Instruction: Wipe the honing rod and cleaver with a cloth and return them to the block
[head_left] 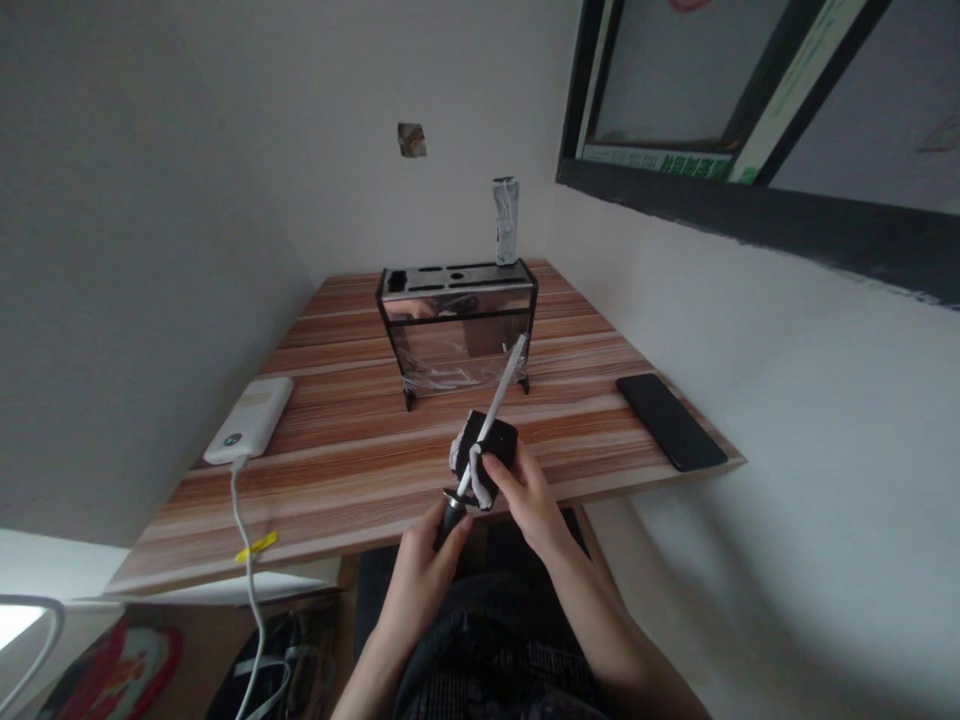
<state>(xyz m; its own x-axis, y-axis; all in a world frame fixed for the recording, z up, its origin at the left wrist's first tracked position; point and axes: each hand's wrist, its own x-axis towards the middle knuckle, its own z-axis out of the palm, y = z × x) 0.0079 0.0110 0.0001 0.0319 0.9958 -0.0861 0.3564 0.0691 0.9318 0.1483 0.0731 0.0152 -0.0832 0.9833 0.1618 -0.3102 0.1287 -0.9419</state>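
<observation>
My left hand is closed around the black handle of a sharpening steel. Its pale rod slants up and to the right, over the front edge of the table. My right hand grips a dark, blocky piece with white, crumpled material on it, held against the lower rod. Whether this piece is a cloth or a sponge I cannot tell. Beyond the rod's tip stands a knife block with a shiny clear front and a slotted top. A grey, plastic-wrapped handle rises from its right rear.
The wood-grain table meets walls at the back and right. A white power bank with a cable lies at left, near yellow tape. A black phone lies at right. A dark-framed window is above.
</observation>
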